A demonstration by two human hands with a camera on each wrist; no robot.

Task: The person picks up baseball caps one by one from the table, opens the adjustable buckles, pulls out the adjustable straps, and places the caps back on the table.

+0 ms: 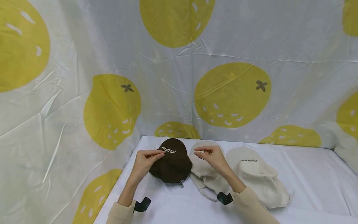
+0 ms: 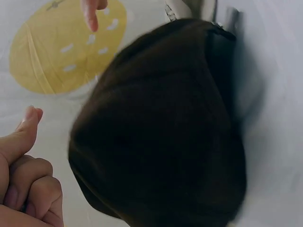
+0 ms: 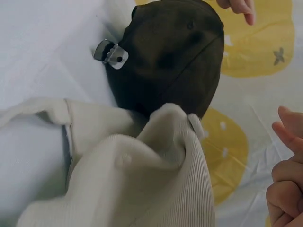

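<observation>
Over the white table, my left hand (image 1: 142, 161) hovers at the left side of a dark brown baseball cap (image 1: 174, 166) with white lettering. Its thumb and index finger come close together, and the left wrist view shows the other fingers curled with nothing in them. The brown cap lies apart from that hand. My right hand (image 1: 215, 158) hangs above a cream cap (image 1: 203, 174), likewise holding nothing, thumb and index near each other. Part of this cap is hidden behind the hand. A second cream cap (image 1: 257, 179) lies to its right, partly behind my right forearm.
A metal strap buckle (image 3: 116, 56) shows at the back of the brown cap. White cloth covers the table (image 1: 313, 180). Behind and to the left hangs a curtain (image 1: 167, 84) printed with yellow lemons. The caps sit side by side, the first two touching.
</observation>
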